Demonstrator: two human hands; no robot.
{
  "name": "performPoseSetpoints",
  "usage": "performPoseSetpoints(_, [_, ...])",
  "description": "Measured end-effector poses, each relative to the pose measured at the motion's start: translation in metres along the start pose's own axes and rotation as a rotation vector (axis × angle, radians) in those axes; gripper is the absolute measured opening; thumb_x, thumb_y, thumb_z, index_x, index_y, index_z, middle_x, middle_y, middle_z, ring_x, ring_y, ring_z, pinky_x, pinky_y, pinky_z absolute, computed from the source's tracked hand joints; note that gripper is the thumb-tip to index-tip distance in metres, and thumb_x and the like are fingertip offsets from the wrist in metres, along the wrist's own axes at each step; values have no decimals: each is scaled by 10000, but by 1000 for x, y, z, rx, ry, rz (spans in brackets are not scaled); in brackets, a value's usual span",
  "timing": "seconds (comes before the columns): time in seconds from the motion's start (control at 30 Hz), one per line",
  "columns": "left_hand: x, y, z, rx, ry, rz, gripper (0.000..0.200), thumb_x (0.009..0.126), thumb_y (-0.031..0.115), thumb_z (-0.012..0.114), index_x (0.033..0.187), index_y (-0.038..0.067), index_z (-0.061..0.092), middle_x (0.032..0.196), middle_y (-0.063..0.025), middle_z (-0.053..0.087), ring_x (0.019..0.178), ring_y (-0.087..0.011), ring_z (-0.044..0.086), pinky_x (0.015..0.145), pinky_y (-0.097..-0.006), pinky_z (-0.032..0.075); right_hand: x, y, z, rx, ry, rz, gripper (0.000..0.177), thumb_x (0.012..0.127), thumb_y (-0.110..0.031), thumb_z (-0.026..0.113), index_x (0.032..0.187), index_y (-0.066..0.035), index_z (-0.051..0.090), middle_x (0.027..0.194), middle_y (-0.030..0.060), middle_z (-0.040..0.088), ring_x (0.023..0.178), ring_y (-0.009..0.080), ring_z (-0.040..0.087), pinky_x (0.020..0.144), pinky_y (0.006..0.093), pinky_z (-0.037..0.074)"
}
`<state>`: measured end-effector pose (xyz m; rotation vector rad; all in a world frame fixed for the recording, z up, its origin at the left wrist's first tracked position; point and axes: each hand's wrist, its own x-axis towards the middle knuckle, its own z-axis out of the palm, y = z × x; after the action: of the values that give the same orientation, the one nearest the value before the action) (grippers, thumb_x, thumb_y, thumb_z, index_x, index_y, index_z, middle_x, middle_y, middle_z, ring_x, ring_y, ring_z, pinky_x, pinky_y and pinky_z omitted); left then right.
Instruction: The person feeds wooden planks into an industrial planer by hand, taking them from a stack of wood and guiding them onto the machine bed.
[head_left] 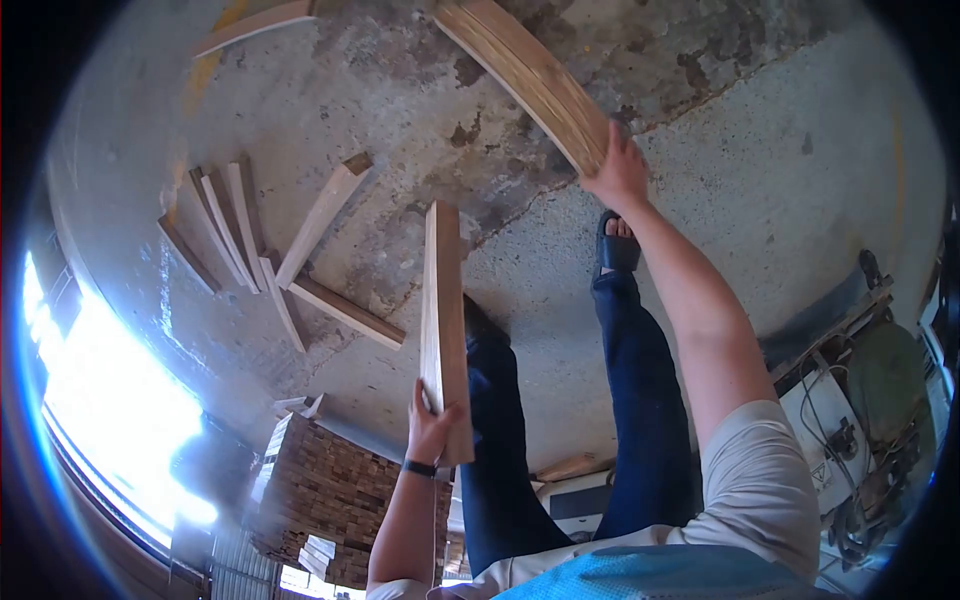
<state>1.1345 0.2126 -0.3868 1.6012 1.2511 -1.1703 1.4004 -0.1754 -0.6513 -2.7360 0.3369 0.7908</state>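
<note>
My left hand (433,428), with a dark band on the wrist, is closed around the lower part of a wooden plank (446,300), which stands roughly upright beside my left leg. Stretched out ahead, my right hand (620,172) grips the near end of a wider wooden board (530,78). That board's far end runs past the top edge of the view. The two pieces are apart from each other. Its fingers are partly hidden behind the board. A sandaled foot (617,243) is on the floor just below my right hand.
Several loose wooden strips (325,218) lie on the stained concrete floor (560,300) at left. Another wooden piece (255,27) lies at the upper left. A tall stack of wood blocks (325,480) stands lower left. Machinery with cables (845,430) is at right.
</note>
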Motion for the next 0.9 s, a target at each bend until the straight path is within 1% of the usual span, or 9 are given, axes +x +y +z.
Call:
performPoseSetpoints(0.1, [-54,-30,-48,538,208,-17,1168,613,432,812,1528,75,181,1395,-386,332,1318,-480,373,1096,-485,353,-72,35,-41,132,24,-85,1010,660,-372,819,1470,-88,287,1194,229,554,1155,408,525,951,495,448])
performPoseSetpoints(0.23, [-125,-116,-100,580,268,-177,1151,626,463,793,1529,84,189,1396,-374,350,1312,-474,390,1102,-471,358,-171,76,-103,116,-91,9,1017,614,-364,831,1455,-67,343,1233,218,553,1160,386,538,992,469,441])
performPoseSetpoints(0.4, [-211,-206,-128,402,281,-488,1148,613,492,785,1515,63,218,1445,-297,368,1346,-421,385,1118,-447,350,-317,101,-185,153,-250,371,943,592,-310,841,1406,-97,417,1301,192,560,1227,354,526,1026,442,439])
performPoseSetpoints(0.53, [-259,-299,-136,225,272,-545,1094,618,522,791,1474,42,308,1425,-267,432,1315,-400,445,1089,-437,392,-437,139,-211,58,-215,608,743,694,-346,814,1278,-23,489,1070,220,666,911,338,693,731,430,582])
performPoseSetpoints(0.57, [-266,-317,-136,116,238,-559,1069,617,541,793,1449,36,352,1401,-259,468,1284,-385,485,1062,-428,421,-467,86,-266,265,-295,741,628,758,-348,773,1239,-29,524,1026,183,674,835,321,691,679,423,577])
performPoseSetpoints(0.6, [-276,-337,-133,4,198,-575,1045,617,560,795,1424,31,395,1376,-252,505,1253,-371,525,1036,-419,450,-486,179,-213,376,-375,709,530,798,-308,742,1215,-42,553,971,132,671,793,295,667,652,392,565])
performPoseSetpoints(0.67, [-255,-408,-113,-225,219,-558,1026,608,570,805,1401,33,436,1348,-232,542,1206,-347,572,998,-403,484,-522,241,-234,319,-668,-134,482,826,-276,705,1228,-52,565,1117,131,633,1053,270,598,859,401,515])
performPoseSetpoints(0.77, [-284,-432,-80,-296,88,-597,1086,577,563,818,1421,22,402,1371,-228,521,1239,-342,549,1020,-406,474,-521,173,-286,240,-844,246,508,823,-278,699,1256,-63,544,1117,138,634,1027,278,608,832,414,518])
performPoseSetpoints(0.9, [-343,-402,-20,-410,270,-566,1129,546,540,828,1437,19,371,1402,-229,487,1268,-349,521,1036,-419,464,-459,108,-298,123,-942,177,544,819,-281,690,1293,-79,515,1117,146,634,994,289,621,796,432,523])
